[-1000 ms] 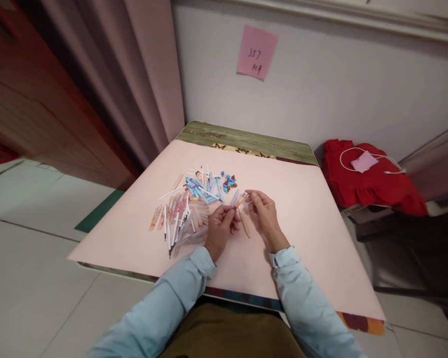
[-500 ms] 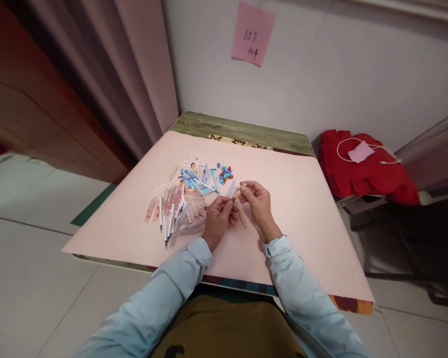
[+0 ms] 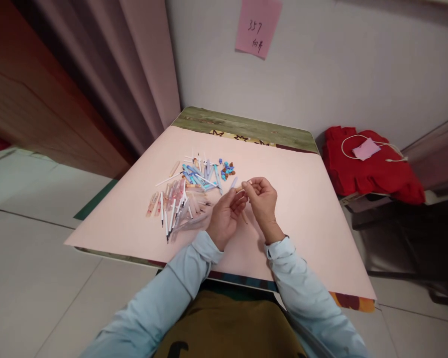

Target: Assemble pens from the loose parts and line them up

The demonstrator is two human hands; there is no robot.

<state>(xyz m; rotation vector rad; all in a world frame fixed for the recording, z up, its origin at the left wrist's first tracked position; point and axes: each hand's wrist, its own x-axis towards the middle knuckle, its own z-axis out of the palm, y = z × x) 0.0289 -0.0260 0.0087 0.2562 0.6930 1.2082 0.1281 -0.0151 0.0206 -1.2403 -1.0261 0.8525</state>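
My left hand [image 3: 226, 219] and my right hand [image 3: 262, 201] meet over the right side of a pile of pen parts. A short tan pen piece [image 3: 239, 189] is pinched between the thumbs and fingers of both hands. Fingers hide most of it, so its exact shape is unclear. Just beyond my fingertips lies a pale lilac pen barrel [image 3: 234, 182]. Another slim tan piece [image 3: 245, 217] rests on the paper beneath my hands, partly covered. Small blue and brown caps [image 3: 227, 170] form a cluster behind them.
Blue pen barrels [image 3: 199, 176], white refills with dark tips [image 3: 167, 223] and clear pinkish barrels [image 3: 153, 204] lie heaped on the left half of the pale pink sheet [image 3: 302, 223]. A red cloth [image 3: 373, 174] with a white cord sits on a seat at right.
My left hand has turned and its fingers have loosened somewhat, while both hands stay together around the tan pen piece. The whole view has shifted slightly.
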